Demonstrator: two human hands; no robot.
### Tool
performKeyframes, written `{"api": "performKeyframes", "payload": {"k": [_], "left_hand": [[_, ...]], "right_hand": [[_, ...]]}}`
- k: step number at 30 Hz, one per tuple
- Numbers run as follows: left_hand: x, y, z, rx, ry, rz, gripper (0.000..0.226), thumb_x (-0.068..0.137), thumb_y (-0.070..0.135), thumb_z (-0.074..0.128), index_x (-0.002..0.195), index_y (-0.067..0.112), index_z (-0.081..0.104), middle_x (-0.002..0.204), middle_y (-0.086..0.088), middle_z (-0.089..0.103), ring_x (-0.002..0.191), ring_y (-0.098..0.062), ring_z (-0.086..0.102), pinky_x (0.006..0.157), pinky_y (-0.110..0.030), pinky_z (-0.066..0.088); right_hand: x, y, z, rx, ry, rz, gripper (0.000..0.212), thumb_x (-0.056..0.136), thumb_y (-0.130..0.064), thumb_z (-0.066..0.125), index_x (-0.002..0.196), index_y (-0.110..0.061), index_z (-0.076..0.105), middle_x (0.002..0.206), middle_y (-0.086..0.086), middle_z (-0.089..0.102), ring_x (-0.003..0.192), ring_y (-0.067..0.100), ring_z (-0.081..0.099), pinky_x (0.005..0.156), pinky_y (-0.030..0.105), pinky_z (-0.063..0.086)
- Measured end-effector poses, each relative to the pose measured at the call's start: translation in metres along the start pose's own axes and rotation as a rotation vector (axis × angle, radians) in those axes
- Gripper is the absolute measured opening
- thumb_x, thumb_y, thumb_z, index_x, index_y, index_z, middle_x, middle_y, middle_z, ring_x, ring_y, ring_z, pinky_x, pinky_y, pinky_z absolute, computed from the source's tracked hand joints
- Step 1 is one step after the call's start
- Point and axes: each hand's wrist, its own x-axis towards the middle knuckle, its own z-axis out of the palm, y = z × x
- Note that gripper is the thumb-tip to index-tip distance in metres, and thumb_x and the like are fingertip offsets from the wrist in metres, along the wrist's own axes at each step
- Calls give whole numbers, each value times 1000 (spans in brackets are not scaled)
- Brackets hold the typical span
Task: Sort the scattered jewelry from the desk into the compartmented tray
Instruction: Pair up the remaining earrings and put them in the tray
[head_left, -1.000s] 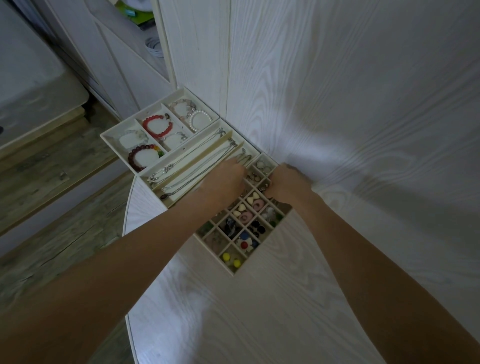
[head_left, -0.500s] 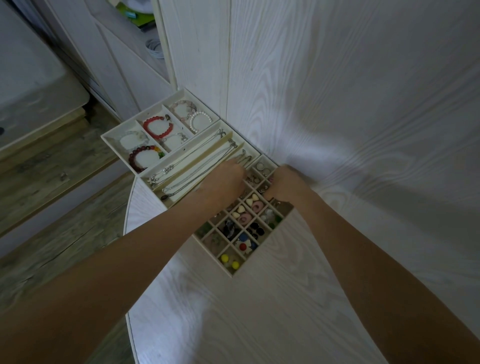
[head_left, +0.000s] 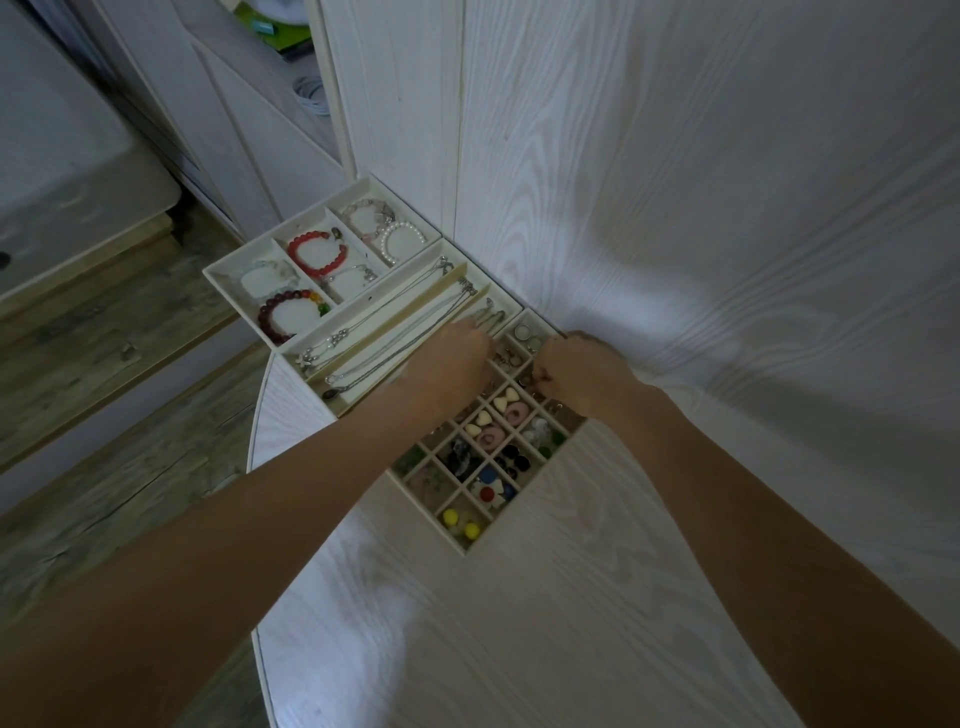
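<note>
A cream compartmented tray (head_left: 470, 546) lies diagonally on the white desk. Its far section holds bead bracelets (head_left: 317, 254), its long slots hold silver necklaces (head_left: 395, 317), and its small grid holds earrings and charms (head_left: 491, 434). My left hand (head_left: 449, 364) reaches over the end of the necklace slots and the grid's far cells, fingers bent down; what they touch is hidden. My right hand (head_left: 582, 374) hovers over the grid's far right cells with curled fingers, seeming to pinch a tiny metal piece (head_left: 537, 378).
The white woodgrain desk (head_left: 519, 623) has a rounded left edge dropping to a wooden floor (head_left: 104, 441). A white panelled wall (head_left: 675, 182) rises right behind the tray. Shelves with a coiled cable (head_left: 311, 93) stand at the back left.
Both hands stay over the grid's far cells. My right hand has shifted slightly toward the left hand; the tray has not moved.
</note>
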Motion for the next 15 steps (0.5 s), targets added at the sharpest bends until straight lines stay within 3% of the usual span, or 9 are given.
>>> {"api": "performKeyframes", "payload": {"k": [4, 7, 15], "left_hand": [[1, 1, 0, -1, -4, -4, 23, 92, 6, 51, 110, 3, 64, 101, -10, 50, 79, -16, 43, 67, -21, 37], [1, 0, 0, 9, -2, -1, 22, 93, 5, 50, 108, 3, 65, 92, -5, 42, 77, -16, 43, 65, -21, 37], [1, -1, 2, 6, 7, 10, 23, 92, 6, 51, 112, 5, 64, 93, -4, 43, 80, -16, 43, 68, -22, 37]], "right_hand": [[0, 3, 2, 1, 31, -18, 17, 95, -17, 51, 102, -9, 64, 88, 5, 65, 71, 15, 54, 63, 26, 46], [-3, 4, 2, 37, 44, -28, 18, 95, -21, 53, 104, -11, 64, 93, 5, 66, 74, 14, 54, 66, 26, 46], [-14, 6, 1, 205, 173, 98, 15, 92, -21, 59, 97, -12, 70, 84, 2, 62, 68, 13, 57, 62, 23, 44]]}}
